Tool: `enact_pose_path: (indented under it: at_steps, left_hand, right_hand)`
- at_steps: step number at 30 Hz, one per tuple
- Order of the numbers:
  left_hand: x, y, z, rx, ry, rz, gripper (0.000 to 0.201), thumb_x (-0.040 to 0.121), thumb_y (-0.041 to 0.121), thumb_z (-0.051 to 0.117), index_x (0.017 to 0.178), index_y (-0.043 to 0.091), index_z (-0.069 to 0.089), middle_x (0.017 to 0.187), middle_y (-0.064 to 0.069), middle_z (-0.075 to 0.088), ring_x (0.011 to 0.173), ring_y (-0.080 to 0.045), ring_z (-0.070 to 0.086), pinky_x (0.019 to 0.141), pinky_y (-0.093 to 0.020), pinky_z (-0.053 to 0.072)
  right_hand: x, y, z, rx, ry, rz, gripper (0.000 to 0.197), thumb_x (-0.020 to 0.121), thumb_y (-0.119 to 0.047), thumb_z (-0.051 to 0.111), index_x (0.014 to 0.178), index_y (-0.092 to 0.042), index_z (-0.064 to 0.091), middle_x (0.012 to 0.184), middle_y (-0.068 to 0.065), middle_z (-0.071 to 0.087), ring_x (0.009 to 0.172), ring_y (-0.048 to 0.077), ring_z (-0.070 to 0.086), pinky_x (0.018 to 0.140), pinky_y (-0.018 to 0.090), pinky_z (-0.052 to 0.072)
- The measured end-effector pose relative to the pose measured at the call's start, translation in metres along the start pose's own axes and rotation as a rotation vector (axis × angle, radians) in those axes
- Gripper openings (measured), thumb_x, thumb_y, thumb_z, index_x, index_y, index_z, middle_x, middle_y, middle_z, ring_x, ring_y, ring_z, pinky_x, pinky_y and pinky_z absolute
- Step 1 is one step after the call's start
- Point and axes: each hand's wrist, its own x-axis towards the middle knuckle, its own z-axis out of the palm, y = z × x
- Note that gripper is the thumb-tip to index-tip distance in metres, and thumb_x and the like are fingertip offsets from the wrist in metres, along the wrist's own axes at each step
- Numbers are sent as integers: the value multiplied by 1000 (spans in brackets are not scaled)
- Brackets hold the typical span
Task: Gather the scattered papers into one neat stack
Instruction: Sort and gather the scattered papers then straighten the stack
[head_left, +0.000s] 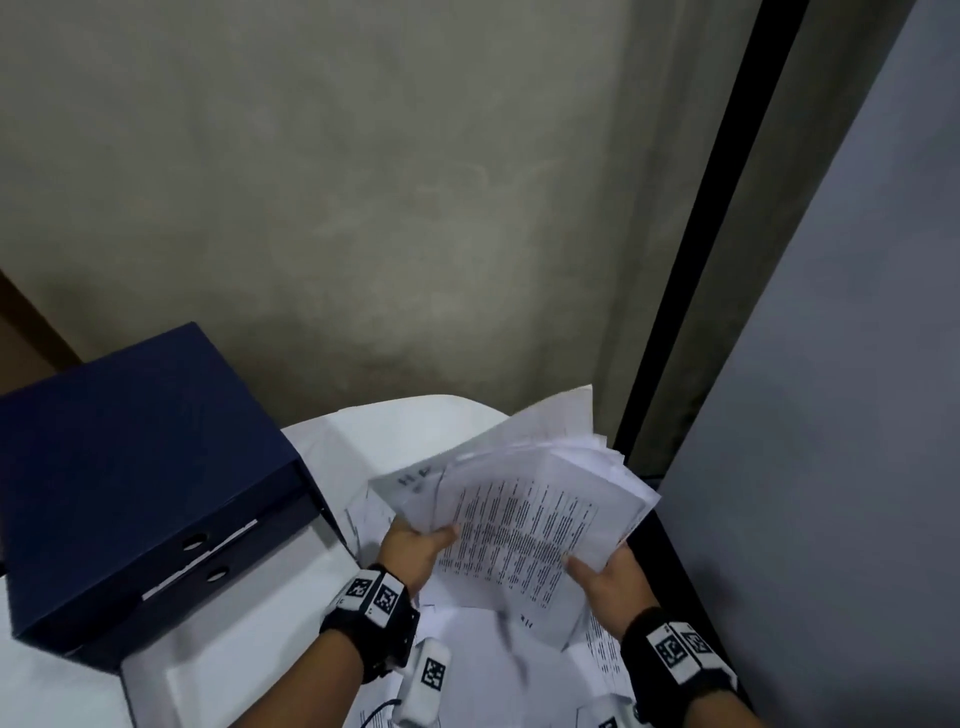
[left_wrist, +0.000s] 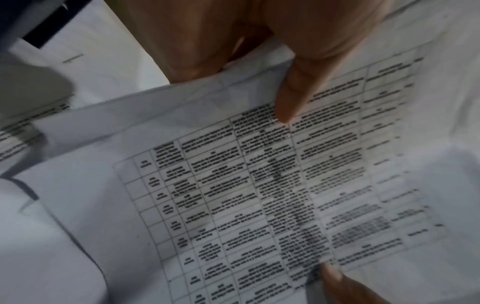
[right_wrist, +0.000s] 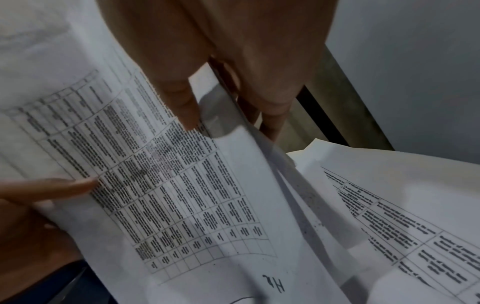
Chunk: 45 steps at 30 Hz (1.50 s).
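A loose bundle of printed white papers is held up above the table between both hands. My left hand grips its left edge, thumb on the top sheet. My right hand grips the lower right edge, thumb on top. In the left wrist view the left thumb presses on the table-printed top sheet. The right wrist view shows the right thumb on the same sheet, fingers underneath. The sheets are fanned and uneven at the far end. More loose papers lie under the hands.
Dark blue binders are stacked at the left on the white table. A grey panel with a black edge stands close on the right. A blank wall is behind the table.
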Motion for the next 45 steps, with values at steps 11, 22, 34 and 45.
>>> enact_pose_path:
  at_steps: [11, 22, 34, 45]
  left_hand:
    - [18, -33, 1, 188, 17, -63, 40, 86, -6, 57, 121, 13, 50, 123, -8, 53, 110, -23, 52, 83, -26, 43]
    - [2, -92, 12, 918, 42, -490, 97, 73, 41, 65, 150, 6, 17, 154, -14, 28, 138, -32, 36, 107, -40, 42]
    - [-2, -96, 32, 906, 172, -484, 105, 75, 38, 71, 149, 5, 5, 154, -14, 21, 140, -30, 26, 110, -38, 29]
    - [-1, -115, 43, 1163, 171, -282, 87, 74, 39, 73, 142, 16, 23, 149, -14, 25, 139, -34, 25, 111, -50, 27]
  right_hand:
    - [3, 22, -53, 118, 243, 129, 28, 89, -8, 67, 116, -3, 67, 110, 10, 72, 102, 27, 68, 98, 49, 50]
    - [-11, 94, -79, 44, 333, 352, 17, 86, -11, 71, 103, -11, 70, 101, 12, 72, 94, 33, 69, 92, 57, 51]
    - [-30, 108, -96, -30, 313, 384, 24, 86, -11, 71, 109, -8, 68, 101, 13, 72, 93, 32, 69, 93, 56, 52]
    - [-40, 106, -99, -101, 316, 349, 29, 85, -11, 72, 114, -6, 68, 104, 9, 71, 103, 32, 66, 98, 54, 49]
